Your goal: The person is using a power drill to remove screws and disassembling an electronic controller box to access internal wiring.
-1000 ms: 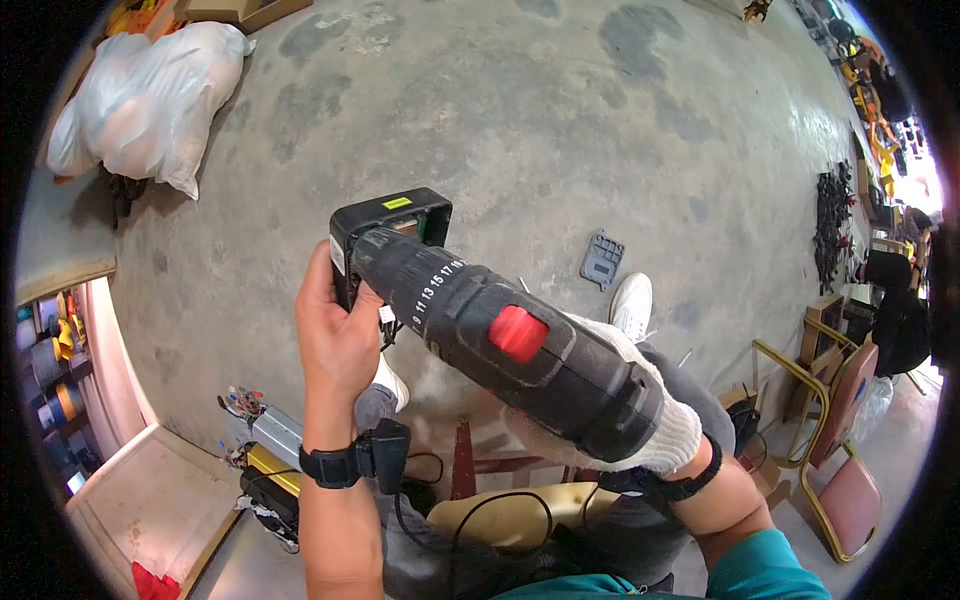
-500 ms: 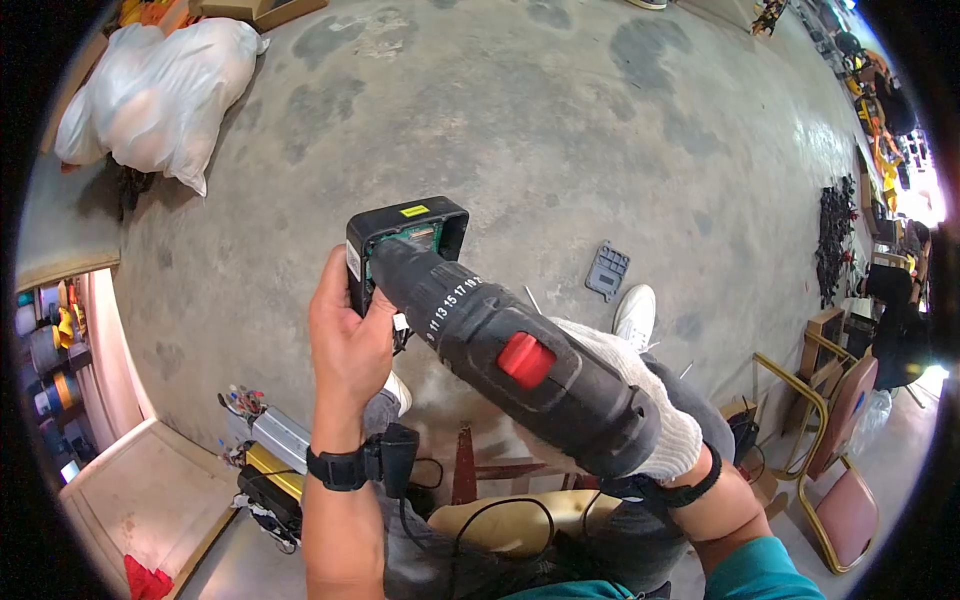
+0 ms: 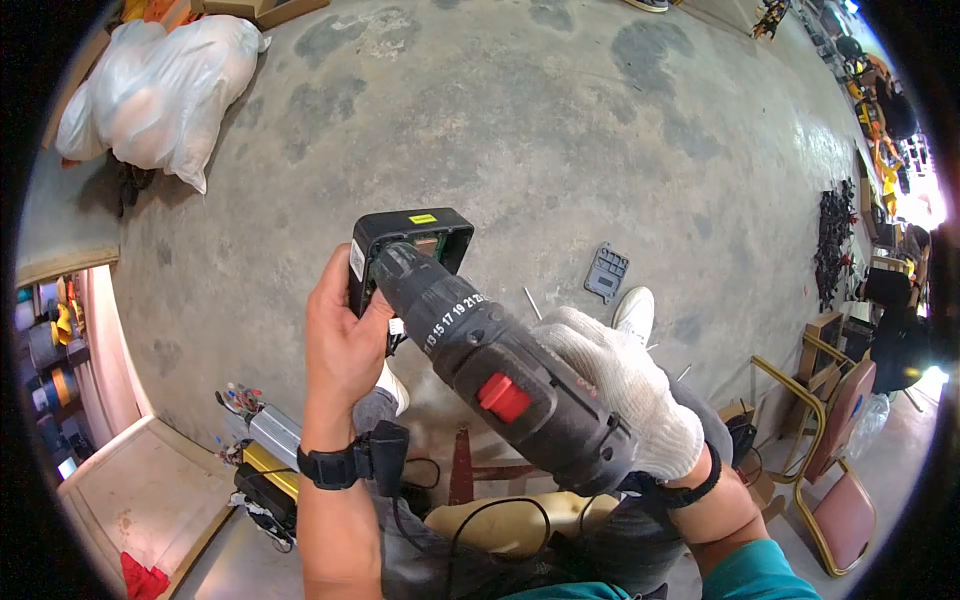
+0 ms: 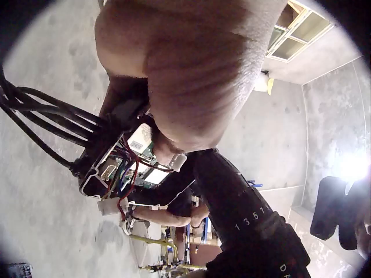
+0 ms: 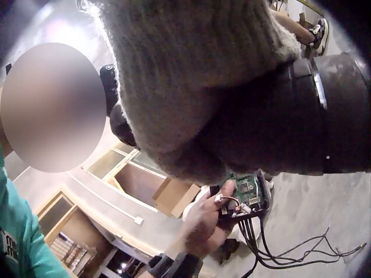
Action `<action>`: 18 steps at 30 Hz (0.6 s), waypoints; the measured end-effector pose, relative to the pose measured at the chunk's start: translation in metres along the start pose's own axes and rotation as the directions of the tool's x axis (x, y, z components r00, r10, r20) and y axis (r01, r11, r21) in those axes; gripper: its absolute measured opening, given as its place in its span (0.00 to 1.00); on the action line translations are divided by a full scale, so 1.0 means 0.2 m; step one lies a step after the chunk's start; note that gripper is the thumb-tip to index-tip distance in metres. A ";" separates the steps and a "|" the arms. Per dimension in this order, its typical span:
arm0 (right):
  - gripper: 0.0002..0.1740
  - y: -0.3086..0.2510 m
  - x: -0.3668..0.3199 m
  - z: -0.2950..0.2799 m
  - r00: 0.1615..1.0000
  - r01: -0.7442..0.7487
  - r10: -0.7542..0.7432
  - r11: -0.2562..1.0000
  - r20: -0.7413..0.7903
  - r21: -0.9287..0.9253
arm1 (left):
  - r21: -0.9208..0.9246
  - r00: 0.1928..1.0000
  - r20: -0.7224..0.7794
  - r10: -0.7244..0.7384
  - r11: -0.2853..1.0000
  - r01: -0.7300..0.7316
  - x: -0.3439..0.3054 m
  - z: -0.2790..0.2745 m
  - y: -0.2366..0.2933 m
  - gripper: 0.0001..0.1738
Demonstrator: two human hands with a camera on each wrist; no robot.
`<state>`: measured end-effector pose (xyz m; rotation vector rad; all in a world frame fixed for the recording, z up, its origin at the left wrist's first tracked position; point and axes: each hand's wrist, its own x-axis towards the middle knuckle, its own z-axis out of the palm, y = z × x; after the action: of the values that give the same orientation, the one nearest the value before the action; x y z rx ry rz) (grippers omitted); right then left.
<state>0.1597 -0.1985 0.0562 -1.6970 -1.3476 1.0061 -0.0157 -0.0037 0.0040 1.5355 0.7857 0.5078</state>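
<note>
- Our left hand (image 3: 345, 345) pinches the black housing (image 3: 400, 226) by its side wall, in the air above the floor (image 3: 520, 150).
- Our gloved right hand (image 3: 640, 390) grips the drill (image 3: 500, 355), whose nose is at the housing's open face; its fingertips we cannot see.
- The drill is probably heavy and hard, so we should hold it firmly, near its balance.
- The housing seems light and stiff, but its circuit board (image 5: 246, 190) looks fragile: we should hold only the outer walls.
</note>
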 end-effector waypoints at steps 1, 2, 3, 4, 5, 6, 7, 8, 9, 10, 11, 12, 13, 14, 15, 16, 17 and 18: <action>0.31 -0.04 0.01 -0.01 0.999 -0.049 0.049 0.999 -0.011 0.011 | -0.001 1.000 0.000 -0.001 1.000 0.001 0.00 -0.01 0.00 0.12; 0.20 -0.07 0.01 -0.02 0.995 -0.097 0.098 0.995 -0.021 0.023 | 0.005 1.000 0.011 0.002 1.000 -0.002 0.00 -0.01 0.00 0.12; 0.20 -0.07 0.01 -0.02 0.995 -0.099 0.099 0.995 -0.020 0.022 | 0.010 1.000 0.022 0.005 1.000 -0.005 0.00 -0.01 0.00 0.12; 0.20 -0.08 0.01 -0.02 0.995 -0.097 0.098 0.995 -0.016 0.031 | 0.009 1.000 0.023 0.003 1.000 -0.004 0.00 -0.01 0.00 0.12; 0.20 -0.08 0.01 -0.02 0.995 -0.095 0.095 0.995 -0.014 0.040 | -0.003 1.000 0.021 -0.002 1.000 0.002 0.00 -0.01 0.00 0.12; 0.20 -0.07 0.01 -0.02 0.995 -0.096 0.097 0.995 -0.014 0.040 | -0.016 1.000 0.019 -0.009 1.000 0.009 0.00 -0.01 0.01 0.12; 0.20 -0.06 0.01 -0.02 0.995 -0.098 0.098 0.995 -0.013 0.035 | -0.016 1.000 0.020 -0.009 1.000 0.009 0.00 -0.02 0.00 0.12; 0.21 -0.06 0.01 -0.01 0.995 -0.099 0.099 0.995 -0.012 0.030 | -0.012 1.000 0.022 -0.011 1.000 0.011 0.00 -0.02 0.00 0.12; 0.21 -0.06 0.01 -0.02 0.995 -0.098 0.098 0.995 -0.012 0.030 | -0.007 1.000 0.024 -0.013 1.000 0.013 0.00 -0.02 0.00 0.12; 0.21 -0.06 0.01 -0.02 0.995 -0.104 0.104 0.994 -0.001 0.026 | -0.007 1.000 0.023 -0.013 1.000 0.013 0.00 -0.02 0.00 0.12; 0.21 -0.06 0.01 -0.03 0.994 -0.111 0.111 0.994 0.010 0.021 | -0.016 0.999 0.025 -0.023 1.000 0.023 0.00 -0.02 0.00 0.12; 0.21 -0.06 0.01 -0.03 0.994 -0.111 0.110 0.994 0.010 0.021 | -0.025 0.999 0.026 -0.033 0.999 0.034 0.00 -0.02 0.01 0.12; 0.22 -0.06 0.01 -0.03 0.995 -0.102 0.101 0.995 0.007 0.016 | -0.025 0.999 0.026 -0.033 0.999 0.034 0.00 -0.02 0.01 0.12; 0.22 -0.06 0.02 -0.03 0.996 -0.092 0.092 0.996 0.004 0.012 | -0.030 0.999 0.024 -0.036 0.999 0.037 0.00 -0.01 0.01 0.12; 0.22 -0.05 0.02 -0.03 0.996 -0.092 0.092 0.996 0.005 0.012 | -0.035 0.999 0.022 -0.039 0.999 0.040 0.00 -0.01 0.01 0.12; 0.30 -0.04 0.01 -0.03 0.999 -0.048 0.049 0.998 0.013 -0.032 | -0.035 0.999 0.022 -0.039 0.999 0.040 0.00 -0.01 0.01 0.12; 0.38 -0.02 0.01 -0.03 1.000 -0.004 0.006 0.997 0.023 -0.075 | -0.020 0.999 0.027 -0.040 0.999 0.040 0.00 -0.02 0.01 0.12; 0.38 -0.03 0.01 -0.02 1.000 -0.004 0.006 0.997 0.023 -0.075 | -0.004 0.999 0.032 -0.041 0.999 0.041 0.00 -0.02 0.01 0.12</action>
<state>0.1617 -0.1949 0.0639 -1.7501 -1.4124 0.9916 -0.0178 -0.0014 0.0063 1.5164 0.7893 0.4541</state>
